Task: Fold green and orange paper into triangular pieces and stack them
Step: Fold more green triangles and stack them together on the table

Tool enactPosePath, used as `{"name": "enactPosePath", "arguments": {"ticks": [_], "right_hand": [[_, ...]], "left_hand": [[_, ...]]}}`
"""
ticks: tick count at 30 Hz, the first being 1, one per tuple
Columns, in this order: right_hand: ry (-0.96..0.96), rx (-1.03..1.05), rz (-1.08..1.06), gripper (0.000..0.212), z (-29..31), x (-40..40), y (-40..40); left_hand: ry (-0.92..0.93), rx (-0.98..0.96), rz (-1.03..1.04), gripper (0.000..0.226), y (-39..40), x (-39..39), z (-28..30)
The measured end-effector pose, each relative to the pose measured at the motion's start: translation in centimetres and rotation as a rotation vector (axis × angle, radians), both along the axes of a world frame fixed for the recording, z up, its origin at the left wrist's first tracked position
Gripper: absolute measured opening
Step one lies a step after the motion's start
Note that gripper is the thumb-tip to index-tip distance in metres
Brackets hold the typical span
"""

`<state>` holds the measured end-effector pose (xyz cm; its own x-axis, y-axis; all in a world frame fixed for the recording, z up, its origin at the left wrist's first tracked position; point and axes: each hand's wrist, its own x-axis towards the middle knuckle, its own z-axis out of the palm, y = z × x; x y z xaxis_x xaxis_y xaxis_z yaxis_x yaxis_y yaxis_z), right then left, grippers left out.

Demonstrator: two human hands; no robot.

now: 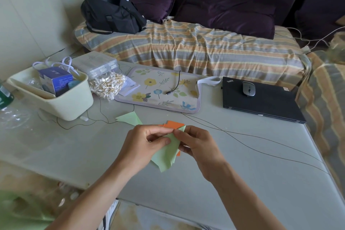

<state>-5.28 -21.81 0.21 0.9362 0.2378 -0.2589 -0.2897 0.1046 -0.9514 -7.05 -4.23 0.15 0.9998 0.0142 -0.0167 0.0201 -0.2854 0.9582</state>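
Both hands (173, 142) pinch a creased, pointed green paper (166, 157).

green paper (166, 155): folded, held above table | orange paper (174, 124): behind it | green triangle (130, 117): flat on table

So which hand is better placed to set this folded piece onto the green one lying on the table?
Probably the left hand: that finished green triangle lies just beyond it, while the right hand would have to cross over.
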Motion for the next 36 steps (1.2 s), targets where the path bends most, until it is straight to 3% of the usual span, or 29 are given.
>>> {"name": "enactPosePath", "arguments": {"ticks": [24, 36], "right_hand": [[0.027, 0.057, -0.192, 0.015, -0.33, 0.39, -0.03], [0.02, -0.062, -0.046, 0.008, -0.15, 0.07, 0.11]], "left_hand": [[0.102, -0.119, -0.021, 0.03, 0.32, 0.09, 0.13], [0.019, -0.049, 0.106, 0.014, 0.42, 0.3, 0.62]]}}
